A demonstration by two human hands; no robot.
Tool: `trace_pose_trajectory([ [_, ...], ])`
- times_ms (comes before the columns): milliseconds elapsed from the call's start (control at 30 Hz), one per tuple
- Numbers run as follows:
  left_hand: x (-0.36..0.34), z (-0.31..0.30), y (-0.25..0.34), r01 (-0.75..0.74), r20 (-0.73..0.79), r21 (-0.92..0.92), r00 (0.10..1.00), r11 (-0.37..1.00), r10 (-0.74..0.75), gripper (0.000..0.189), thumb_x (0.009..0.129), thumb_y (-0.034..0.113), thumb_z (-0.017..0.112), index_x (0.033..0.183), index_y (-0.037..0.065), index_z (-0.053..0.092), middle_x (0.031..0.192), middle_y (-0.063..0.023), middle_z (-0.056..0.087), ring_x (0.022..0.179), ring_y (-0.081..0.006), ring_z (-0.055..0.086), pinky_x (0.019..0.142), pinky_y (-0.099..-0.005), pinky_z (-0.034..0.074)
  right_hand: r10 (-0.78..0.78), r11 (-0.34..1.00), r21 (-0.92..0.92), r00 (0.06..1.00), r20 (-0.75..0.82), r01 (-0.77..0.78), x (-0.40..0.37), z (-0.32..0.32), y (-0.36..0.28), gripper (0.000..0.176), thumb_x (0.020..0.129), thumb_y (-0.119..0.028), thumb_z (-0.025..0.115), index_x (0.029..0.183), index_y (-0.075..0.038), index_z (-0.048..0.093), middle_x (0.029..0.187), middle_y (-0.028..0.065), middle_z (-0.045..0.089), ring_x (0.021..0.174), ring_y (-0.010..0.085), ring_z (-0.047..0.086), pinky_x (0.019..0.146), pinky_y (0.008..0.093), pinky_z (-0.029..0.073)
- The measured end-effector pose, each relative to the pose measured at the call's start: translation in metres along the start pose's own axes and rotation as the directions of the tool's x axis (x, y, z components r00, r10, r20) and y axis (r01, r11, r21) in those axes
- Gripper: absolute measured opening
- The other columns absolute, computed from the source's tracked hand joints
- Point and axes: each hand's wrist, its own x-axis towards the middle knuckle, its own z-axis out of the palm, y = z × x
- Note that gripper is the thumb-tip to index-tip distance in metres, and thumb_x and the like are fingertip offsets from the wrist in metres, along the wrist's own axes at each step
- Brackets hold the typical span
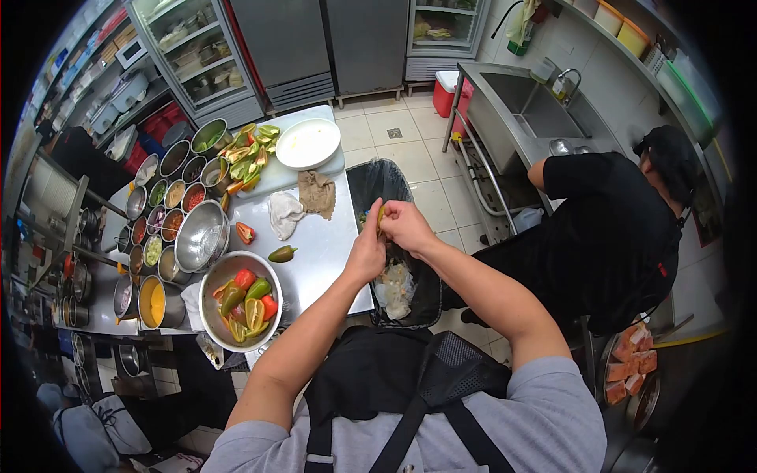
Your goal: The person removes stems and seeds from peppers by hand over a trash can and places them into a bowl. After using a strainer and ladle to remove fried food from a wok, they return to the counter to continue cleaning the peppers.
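Over a black-lined trash bin (432, 288), my left hand (367, 254) and my right hand (406, 225) meet with closed fingers. Between them shows a sliver of a yellow-green bell pepper (382, 214); the rest of it is hidden by my fingers. Food scraps and crumpled plastic (396, 290) lie inside the bin. To the left, a large metal bowl (206, 314) holds red, green and yellow peppers. A green pepper (282, 254) and a red pepper piece (245, 233) rest loose on the steel table (319, 272).
Cut peppers (246, 158) and a white plate (308, 144) lie on a white cutting board (272, 183). Near them are a white cloth (285, 214), a brown cloth (316, 194), a colander (202, 236) and several metal containers. A co-worker (603, 229) bends by the sink (536, 110) at right.
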Motion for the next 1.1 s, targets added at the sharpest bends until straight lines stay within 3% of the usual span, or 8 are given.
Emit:
trace_pose_trajectory([
  [100, 0.007, -0.005, -0.019, -0.074, 0.005, -0.261, 0.997, 0.962, 0.078, 0.073, 0.092, -0.01, 0.038, 0.157, 0.016, 0.017, 0.144, -0.016, 0.047, 0.123, -0.0296, 0.057, 0.099, -0.0389, 0.049, -0.185, 0.79, -0.567, 0.973, 0.141, 0.233, -0.013, -0.004, -0.036, 0.013, 0.082, -0.015, 0.062, 0.082, -0.002, 0.064, 0.071, 0.0149, 0.067, 0.064, 0.0312, 0.066, 0.06, 0.0399, 0.051],
  [167, 0.0, -0.021, 0.005, 0.398, 0.214, -0.641, 0.914, 0.656, -0.346, 0.075, 0.093, -0.01, 0.04, 0.157, 0.019, 0.014, 0.144, -0.013, 0.045, 0.123, -0.0254, 0.056, 0.095, -0.0389, 0.053, -0.194, 0.79, -0.584, 0.98, 0.051, 0.187, -0.016, -0.01, -0.057, 0.013, 0.083, -0.016, 0.062, 0.085, -0.004, 0.065, 0.076, 0.0176, 0.068, 0.075, 0.0352, 0.068, 0.066, 0.0422, 0.053],
  [367, -0.057, -0.11, -0.029, 0.483, 0.178, -0.567, 0.863, 0.667, -0.473, 0.052, 0.093, -0.003, 0.049, 0.141, 0.009, 0.034, 0.128, -0.0147, 0.058, 0.096, -0.027, 0.07, 0.078, -0.0359, 0.06, -0.022, 0.556, -0.83, 0.999, 0.041, 0.047, -0.017, -0.049, -0.022, 0.017, 0.087, -0.015, 0.057, 0.096, -0.006, 0.067, 0.087, 0.0188, 0.069, 0.088, 0.04, 0.066, 0.078, 0.0475, 0.052],
  [433, -0.086, -0.153, -0.049, 0.52, 0.125, -0.464, 0.84, 0.717, -0.528, 0.041, 0.093, 0.0, 0.053, 0.133, 0.007, 0.047, 0.122, -0.0147, 0.061, 0.093, -0.0243, 0.07, 0.074, -0.0322, 0.058, -0.049, 0.458, -0.883, 0.994, 0.094, 0.106, -0.021, -0.066, 0.034, 0.019, 0.086, -0.011, 0.055, 0.1, -0.005, 0.067, 0.081, 0.0188, 0.067, 0.085, 0.0415, 0.063, 0.079, 0.048, 0.051],
  [567, -0.141, -0.233, -0.071, 0.446, -0.149, 0.328, 0.895, 0.833, -0.421, 0.033, 0.087, 0.004, 0.058, 0.12, 0.008, 0.06, 0.107, -0.0191, 0.068, 0.102, -0.0305, 0.067, 0.089, -0.0375, 0.052, 0.079, 0.374, -0.926, 0.994, 0.08, 0.045, -0.04, -0.062, 0.043, 0.018, 0.084, -0.009, 0.055, 0.1, -0.006, 0.063, 0.095, 0.019, 0.066, 0.093, 0.0419, 0.063, 0.082, 0.0518, 0.05],
  [700, -0.151, -0.269, -0.078, 0.537, -0.117, 0.459, 0.826, 0.707, -0.552, 0.046, 0.081, 0.005, 0.061, 0.127, 0.005, 0.057, 0.115, -0.023, 0.065, 0.113, -0.0372, 0.061, 0.099, -0.0421, 0.046, 0.245, 0.259, -0.963, 0.969, -0.013, -0.079, -0.034, -0.053, 0.047, 0.016, 0.081, -0.004, 0.056, 0.097, -0.007, 0.058, 0.104, 0.0176, 0.063, 0.101, 0.0406, 0.061, 0.085, 0.0514, 0.049],
  [967, -0.046, -0.271, -0.135, 0.277, -0.121, 0.594, 0.959, 0.755, -0.257, 0.053, 0.079, 0.005, 0.061, 0.131, 0.007, 0.055, 0.136, -0.022, 0.052, 0.124, -0.0367, 0.052, 0.106, -0.0415, 0.043, 0.184, 0.225, -0.97, 0.974, 0.132, 0.089, -0.042, -0.027, 0.042, 0.028, 0.083, -0.001, 0.053, 0.108, -0.009, 0.062, 0.106, 0.0158, 0.063, 0.105, 0.0378, 0.06, 0.087, 0.0485, 0.049],
  [1100, -0.005, -0.28, -0.213, 0.158, -0.073, 0.865, 0.979, 0.476, -0.193, 0.046, 0.085, 0.007, 0.056, 0.13, 0.012, 0.058, 0.138, -0.0187, 0.051, 0.129, -0.0372, 0.048, 0.105, -0.0491, 0.043, 0.186, 0.241, -0.97, 0.978, 0.09, 0.043, -0.05, -0.015, 0.021, 0.027, 0.084, -0.003, 0.052, 0.108, -0.009, 0.063, 0.102, 0.016, 0.062, 0.103, 0.0375, 0.06, 0.087, 0.0482, 0.049],
])
